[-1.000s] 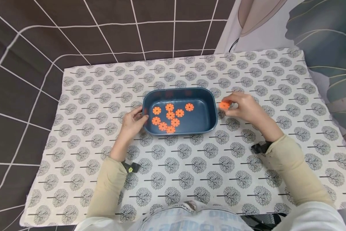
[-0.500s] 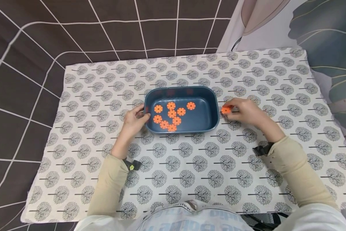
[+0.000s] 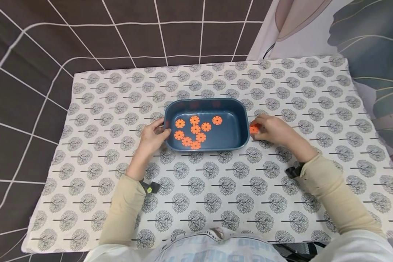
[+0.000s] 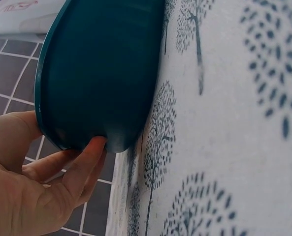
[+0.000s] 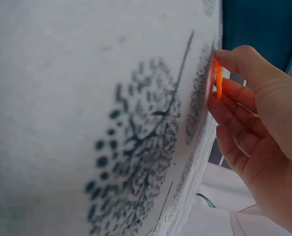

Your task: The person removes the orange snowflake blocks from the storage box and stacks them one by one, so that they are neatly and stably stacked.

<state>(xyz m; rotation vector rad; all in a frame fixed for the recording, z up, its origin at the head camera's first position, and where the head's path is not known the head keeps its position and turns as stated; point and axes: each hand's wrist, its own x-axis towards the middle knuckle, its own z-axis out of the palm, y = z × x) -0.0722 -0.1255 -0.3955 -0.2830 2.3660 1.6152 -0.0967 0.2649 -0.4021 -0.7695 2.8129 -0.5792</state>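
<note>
A dark blue oblong plastic tub [image 3: 224, 135] sits in the middle of the table. My left hand [image 3: 152, 137] grips its left end, thumb over the rim and fingers against the outer wall. The left wrist view shows that hand [image 4: 47, 182] at the tub's end wall [image 4: 101, 69]. Just outside the tub's right end, my right hand [image 3: 270, 128] pinches an orange notched disc [image 3: 254, 129]. In the right wrist view this disc [image 5: 218, 78] is edge-on between thumb and fingers, low by the cloth. Several matching orange discs [image 3: 206, 126] lie flat inside the tub, mostly toward its left half.
A white cloth with grey tree prints [image 3: 212, 203] covers the table. Dark cloth with white grid lines [image 3: 127, 40] hangs behind and along the left. A pale patterned curtain [image 3: 370, 40] is at the back right. Both wrists carry black straps [image 3: 148, 187].
My right hand, with the disc in its fingers, has come slightly nearer the front of the table and closer to the tub's right wall. My left hand keeps its grip on the tub.
</note>
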